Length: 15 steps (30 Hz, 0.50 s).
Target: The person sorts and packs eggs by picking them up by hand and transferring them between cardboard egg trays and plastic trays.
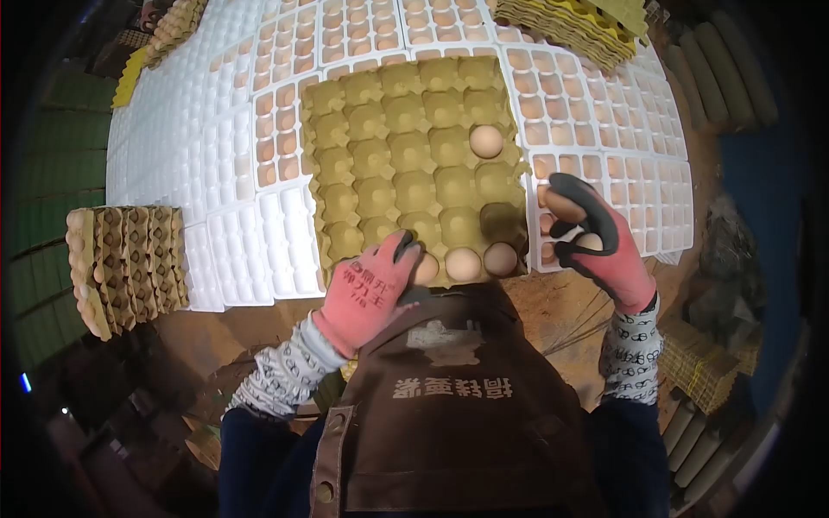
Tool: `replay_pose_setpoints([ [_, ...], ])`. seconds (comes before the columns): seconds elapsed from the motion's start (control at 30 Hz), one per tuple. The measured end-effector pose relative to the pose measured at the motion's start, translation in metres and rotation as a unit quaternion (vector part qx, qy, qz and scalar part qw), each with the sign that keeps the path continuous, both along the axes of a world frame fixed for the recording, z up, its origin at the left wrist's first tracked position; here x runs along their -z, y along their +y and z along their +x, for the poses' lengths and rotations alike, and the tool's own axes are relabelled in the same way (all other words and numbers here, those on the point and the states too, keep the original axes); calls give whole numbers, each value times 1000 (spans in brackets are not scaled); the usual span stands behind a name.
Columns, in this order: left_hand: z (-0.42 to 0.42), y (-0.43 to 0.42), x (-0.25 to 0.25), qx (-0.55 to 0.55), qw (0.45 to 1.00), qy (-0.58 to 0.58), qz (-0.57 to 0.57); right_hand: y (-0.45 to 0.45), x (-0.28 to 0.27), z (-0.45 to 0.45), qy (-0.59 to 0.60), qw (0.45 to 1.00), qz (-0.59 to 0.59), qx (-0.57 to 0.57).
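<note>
A yellowish pulp egg tray (413, 142) lies in front of me, over white plastic trays. It holds a lone egg (486, 141) near its right side and a few along its near edge, including a middle egg (463, 264) and a darker corner egg (500, 258). My left hand (371, 289), in a pink glove with dark fingertips, is at the near edge, thumb and fingers closed around the left side of another egg (426, 268). Just right of the tray, my right hand (609, 250) is curled around a brown egg (565, 205) and a paler egg (590, 243).
White plastic trays filled with eggs (561, 108) spread behind and to the right. White trays (186, 142) without visible eggs cover the left. Stacks of pulp trays stand at left (129, 268) and far right (587, 34). A brown apron (458, 414) hangs below the table edge.
</note>
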<state>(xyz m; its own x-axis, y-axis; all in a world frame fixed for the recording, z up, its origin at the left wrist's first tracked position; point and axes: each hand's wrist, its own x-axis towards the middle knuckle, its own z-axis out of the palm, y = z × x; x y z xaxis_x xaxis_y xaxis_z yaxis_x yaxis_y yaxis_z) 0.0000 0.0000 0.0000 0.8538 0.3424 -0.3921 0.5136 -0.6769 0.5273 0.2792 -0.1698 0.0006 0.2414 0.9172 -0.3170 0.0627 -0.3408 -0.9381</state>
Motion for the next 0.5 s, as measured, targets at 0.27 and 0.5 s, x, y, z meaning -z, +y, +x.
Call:
replay_pose_setpoints([
  [0.27, 4, 12, 10, -142, 904, -276, -294, 2, 25, -23, -304, 939, 101, -127],
  [0.5, 41, -22, 4, -6, 987, -156, 39, 26, -3, -22, 175, 984, 20, -29],
])
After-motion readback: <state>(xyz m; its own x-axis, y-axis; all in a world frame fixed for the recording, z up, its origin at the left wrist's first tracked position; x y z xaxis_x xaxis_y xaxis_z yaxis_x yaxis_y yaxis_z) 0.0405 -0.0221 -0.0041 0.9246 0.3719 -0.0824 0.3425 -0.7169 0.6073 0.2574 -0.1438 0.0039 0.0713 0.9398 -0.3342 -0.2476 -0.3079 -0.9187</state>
